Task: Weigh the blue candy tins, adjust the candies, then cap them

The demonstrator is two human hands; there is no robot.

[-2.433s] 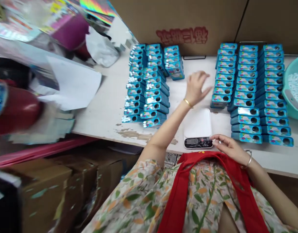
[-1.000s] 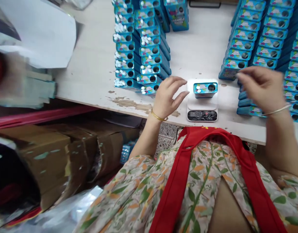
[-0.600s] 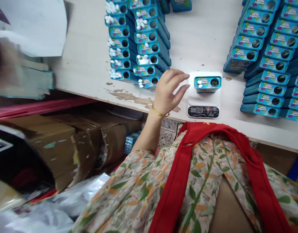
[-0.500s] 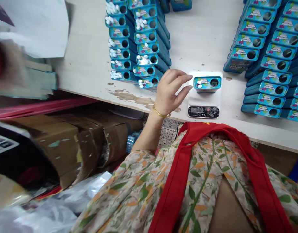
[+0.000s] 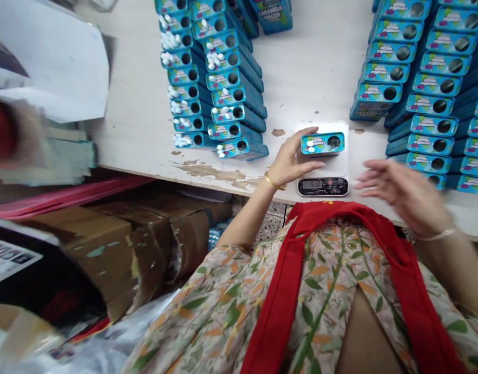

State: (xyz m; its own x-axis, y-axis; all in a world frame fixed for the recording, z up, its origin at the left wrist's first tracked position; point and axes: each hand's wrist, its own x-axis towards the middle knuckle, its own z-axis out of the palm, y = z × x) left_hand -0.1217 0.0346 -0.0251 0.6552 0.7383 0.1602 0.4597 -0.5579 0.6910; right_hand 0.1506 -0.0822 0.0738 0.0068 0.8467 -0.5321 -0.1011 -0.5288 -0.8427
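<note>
A blue candy tin (image 5: 323, 149) with a round hole and white candies on its top stands on a white digital scale (image 5: 343, 169). My left hand (image 5: 295, 158) is at the tin's left end, fingers behind it and thumb stretched out in front. A gap shows between thumb and tin, so the hand is open around it; contact at the fingers is hard to make out. Blurred by motion, my right hand (image 5: 408, 195) hangs over the table edge right of the scale, fingers stretched and nothing visible in them.
Rows of tins topped with white candies (image 5: 184, 108) stand to the left. More rows of holed tins (image 5: 434, 126) fill the right side. Another tin (image 5: 272, 15) is at the back. Cardboard boxes (image 5: 102, 234) sit below the table's left edge, and white sheets (image 5: 75, 67) lie far left.
My right hand has come into view from the right. My left hand has shifted from beside the tin to around its left end, thumb now in front. The view has shifted slightly.
</note>
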